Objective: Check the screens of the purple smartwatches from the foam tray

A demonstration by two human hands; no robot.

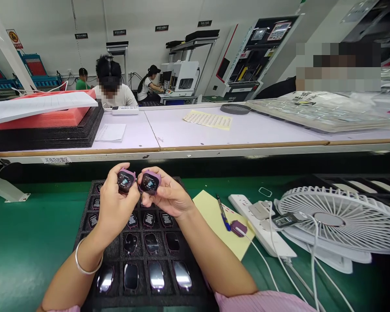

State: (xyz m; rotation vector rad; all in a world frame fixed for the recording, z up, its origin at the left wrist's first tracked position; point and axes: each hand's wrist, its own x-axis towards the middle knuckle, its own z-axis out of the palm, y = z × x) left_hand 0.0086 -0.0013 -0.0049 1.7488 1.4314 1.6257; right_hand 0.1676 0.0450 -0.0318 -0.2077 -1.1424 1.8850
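Left hand (115, 208) curled nearly shut, gripping a purple-cased smartwatch body (126, 181) by its edges, screen up. Just right of that, almost touching it, a second purple-cased smartwatch body (150, 182), pinched in the fingers of the right hand (169, 195). Beneath both hands, a black foam tray (143, 301) holding rows of dark watch bodies. Right of the right hand, a yellow notepad (208, 208) under a blue pen (223, 212), then a white power strip (240, 206) and a white desk fan (336, 219).
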